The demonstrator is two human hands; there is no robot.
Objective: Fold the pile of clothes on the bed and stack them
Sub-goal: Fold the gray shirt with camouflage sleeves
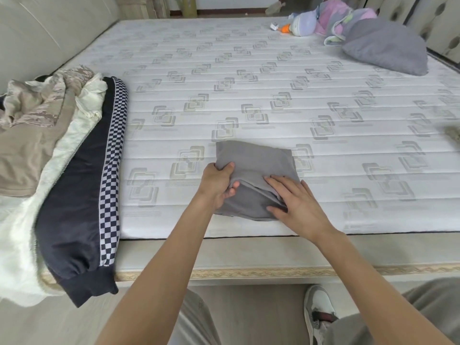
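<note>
A grey garment (pixel 256 160), folded into a small rectangle, lies near the front edge of the mattress (pixel 249 83). My left hand (pixel 220 185) grips its left edge, thumb on top and fingers curled under a fold. My right hand (pixel 296 200) lies flat on the garment's right front part, fingers straight and pressing the cloth. At the left, a pile of unfolded clothes holds a camouflage garment (pixel 42 100), a cream fleece-lined piece (pixel 72 140) and a navy jacket with a checkered stripe (pixel 82 195) whose sleeve hangs over the bed's edge.
A grey pillow (pixel 383 46) and a pastel blanket with a plush toy (pixel 323 18) lie at the far right corner. A bit of cloth (pixel 451 133) shows at the right edge. The bed frame (pixel 249 257) runs along the front, my shoe (pixel 318 312) below it.
</note>
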